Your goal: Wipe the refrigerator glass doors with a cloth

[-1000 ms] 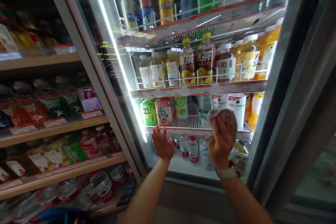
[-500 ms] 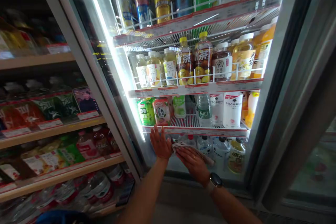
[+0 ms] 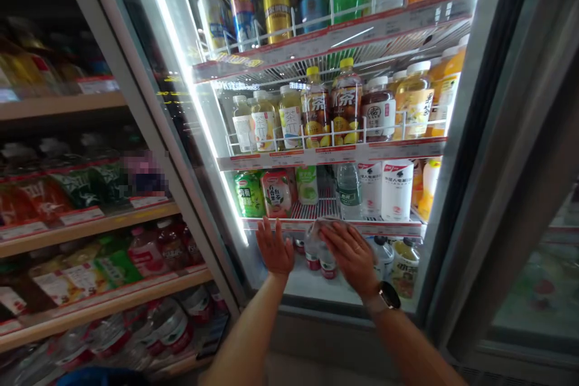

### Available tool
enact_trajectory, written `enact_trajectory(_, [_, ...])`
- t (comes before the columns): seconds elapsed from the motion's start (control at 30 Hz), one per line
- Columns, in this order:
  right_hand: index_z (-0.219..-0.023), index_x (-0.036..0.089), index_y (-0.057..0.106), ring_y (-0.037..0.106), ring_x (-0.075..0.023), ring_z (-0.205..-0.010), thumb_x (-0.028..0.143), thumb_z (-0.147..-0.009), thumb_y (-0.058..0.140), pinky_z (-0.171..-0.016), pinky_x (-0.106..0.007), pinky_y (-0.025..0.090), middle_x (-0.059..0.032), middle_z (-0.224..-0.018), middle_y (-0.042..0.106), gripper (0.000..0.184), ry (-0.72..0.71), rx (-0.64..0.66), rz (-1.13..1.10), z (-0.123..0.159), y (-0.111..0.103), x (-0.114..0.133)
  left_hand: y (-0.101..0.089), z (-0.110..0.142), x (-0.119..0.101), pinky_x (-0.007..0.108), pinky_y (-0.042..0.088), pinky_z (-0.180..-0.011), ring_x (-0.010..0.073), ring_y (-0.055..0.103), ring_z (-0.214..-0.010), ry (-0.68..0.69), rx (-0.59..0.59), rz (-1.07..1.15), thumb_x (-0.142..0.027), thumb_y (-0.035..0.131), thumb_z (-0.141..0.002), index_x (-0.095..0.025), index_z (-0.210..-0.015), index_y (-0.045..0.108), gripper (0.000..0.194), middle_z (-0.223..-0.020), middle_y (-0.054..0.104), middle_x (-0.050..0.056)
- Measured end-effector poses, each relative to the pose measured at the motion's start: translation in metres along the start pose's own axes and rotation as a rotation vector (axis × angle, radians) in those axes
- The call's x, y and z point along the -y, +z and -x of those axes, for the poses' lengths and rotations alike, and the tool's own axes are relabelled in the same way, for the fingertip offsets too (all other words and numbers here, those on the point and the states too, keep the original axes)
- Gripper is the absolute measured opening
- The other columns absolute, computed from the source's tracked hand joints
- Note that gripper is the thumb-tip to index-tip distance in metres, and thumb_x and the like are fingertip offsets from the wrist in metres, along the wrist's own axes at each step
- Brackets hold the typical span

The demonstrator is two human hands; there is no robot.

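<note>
My left hand lies flat with fingers spread on the glass door of a lit drinks fridge, holding nothing. My right hand presses a crumpled pale cloth against the same glass, a little to the right of my left hand. Only a strip of the cloth shows above my fingers; the rest is hidden under my palm. Behind the glass, close to my hands, stand small plastic bottles with red caps. A wristwatch sits on my right wrist.
Wire fridge shelves hold cans, tea bottles and juice cartons behind the glass. A metal door frame stands to the right. Open wooden shelves of bottled drinks stand to the left.
My right hand has slid up the glass with the cloth, which now shows above my fingers. My left hand stays flat on the glass, and the view has shifted slightly.
</note>
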State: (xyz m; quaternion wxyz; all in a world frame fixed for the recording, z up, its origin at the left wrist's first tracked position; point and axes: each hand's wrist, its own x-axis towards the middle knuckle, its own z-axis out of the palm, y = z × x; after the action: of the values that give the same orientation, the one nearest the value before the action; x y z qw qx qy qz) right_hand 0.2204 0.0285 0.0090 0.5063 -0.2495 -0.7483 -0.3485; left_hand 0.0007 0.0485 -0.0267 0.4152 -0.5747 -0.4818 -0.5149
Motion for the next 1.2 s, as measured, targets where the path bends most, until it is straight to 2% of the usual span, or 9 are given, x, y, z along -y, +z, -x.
enact_trajectory(0.17, [-0.144, 0.023, 0.048, 0.047, -0.0282, -0.137, 0.007, -0.095, 0.04, -0.115, -0.054, 0.039, -0.0079, -0.137, 0.061, 0.053, 0.31, -0.24, 0.165, -0.025, -0.016, -0.028, 0.001, 0.003, 0.001, 0.055, 0.017, -0.122, 0.0287, 0.011, -0.151, -0.024, 0.023, 0.014, -0.027, 0.037, -0.096, -0.019, -0.154, 0.022, 0.061, -0.163, 0.016, 0.013])
enact_trajectory(0.23, [-0.148, 0.023, 0.043, 0.044, -0.0316, -0.138, 0.005, -0.093, 0.037, -0.113, -0.059, 0.039, -0.0089, -0.141, 0.057, 0.058, 0.374, -0.316, 0.181, -0.028, -0.016, -0.032, 0.001, 0.005, 0.002, 0.056, 0.017, -0.122, 0.0288, 0.012, -0.151, -0.035, 0.039, 0.01, -0.028, 0.037, -0.096, -0.02, -0.154, 0.022, 0.061, -0.163, 0.016, 0.014])
enact_trajectory(0.37, [-0.152, 0.025, 0.036, 0.043, -0.0304, -0.139, 0.003, -0.091, 0.037, -0.113, -0.057, 0.039, -0.007, -0.143, 0.055, 0.064, 0.392, -0.295, 0.102, -0.025, -0.004, -0.018, 0.002, 0.006, 0.003, 0.058, 0.018, -0.121, 0.0302, 0.013, -0.151, -0.034, 0.043, -0.003, -0.029, 0.038, -0.096, -0.018, -0.154, 0.022, 0.061, -0.162, 0.018, 0.016])
enact_trajectory(0.47, [-0.151, 0.025, 0.038, 0.048, -0.0258, -0.136, 0.003, -0.093, 0.039, -0.116, -0.051, 0.038, -0.0056, -0.138, 0.06, 0.063, 0.319, -0.205, 0.018, -0.015, 0.008, 0.001, 0.003, 0.006, 0.003, 0.056, 0.018, -0.121, 0.0293, 0.014, -0.151, -0.037, 0.03, 0.005, -0.031, 0.036, -0.097, -0.017, -0.153, 0.026, 0.059, -0.161, 0.021, 0.017])
enact_trajectory(0.63, [-0.139, 0.022, 0.055, 0.054, -0.0192, -0.131, 0.003, -0.095, 0.041, -0.116, -0.037, 0.04, -0.0045, -0.132, 0.065, 0.05, 0.135, 0.044, -0.117, 0.022, 0.022, 0.027, 0.003, 0.008, 0.003, 0.057, 0.02, -0.12, 0.029, 0.015, -0.151, -0.067, 0.045, 0.003, -0.033, 0.034, -0.098, -0.016, -0.153, 0.027, 0.058, -0.16, 0.025, 0.018])
enact_trajectory(0.73, [-0.136, 0.019, 0.056, 0.054, -0.0164, -0.13, 0.002, -0.096, 0.037, -0.112, -0.035, 0.045, -0.0045, -0.133, 0.064, 0.048, -0.002, 0.189, -0.215, 0.052, 0.028, 0.035, 0.003, 0.006, 0.003, 0.057, 0.019, -0.121, 0.0296, 0.015, -0.151, -0.048, 0.039, 0.002, -0.031, 0.036, -0.097, -0.016, -0.153, 0.026, 0.059, -0.161, 0.023, 0.017])
enact_trajectory(0.87, [-0.139, 0.022, 0.053, 0.057, -0.0125, -0.126, 0.003, -0.097, 0.029, -0.105, -0.031, 0.051, -0.0027, -0.132, 0.065, 0.052, -0.125, 0.281, -0.299, 0.076, 0.032, 0.038, 0.002, 0.004, 0.003, 0.057, 0.019, -0.121, 0.03, 0.015, -0.151, -0.029, 0.026, -0.004, -0.029, 0.036, -0.096, -0.016, -0.153, 0.024, 0.06, -0.161, 0.021, 0.017])
enact_trajectory(1.0, [-0.138, 0.021, 0.054, 0.059, -0.0119, -0.124, 0.009, -0.099, 0.039, -0.102, -0.028, 0.052, -0.0033, -0.129, 0.067, 0.043, -0.149, 0.256, -0.322, 0.068, 0.029, 0.033, 0.001, 0.001, 0.001, 0.058, 0.02, -0.12, 0.0298, 0.015, -0.151, -0.023, 0.013, -0.012, -0.028, 0.036, -0.096, -0.017, -0.154, 0.023, 0.06, -0.161, 0.021, 0.017])
enact_trajectory(1.2, [-0.128, 0.022, 0.062, 0.053, -0.0129, -0.131, 0.009, -0.099, 0.042, -0.113, -0.031, 0.041, -0.0011, -0.13, 0.066, 0.038, -0.079, 0.145, -0.154, 0.023, 0.013, 0.018, -0.001, -0.002, 0.0, 0.056, 0.018, -0.121, 0.0292, 0.013, -0.151, -0.009, 0.01, -0.001, -0.027, 0.034, -0.097, -0.018, -0.155, 0.02, 0.06, -0.163, 0.017, 0.015])
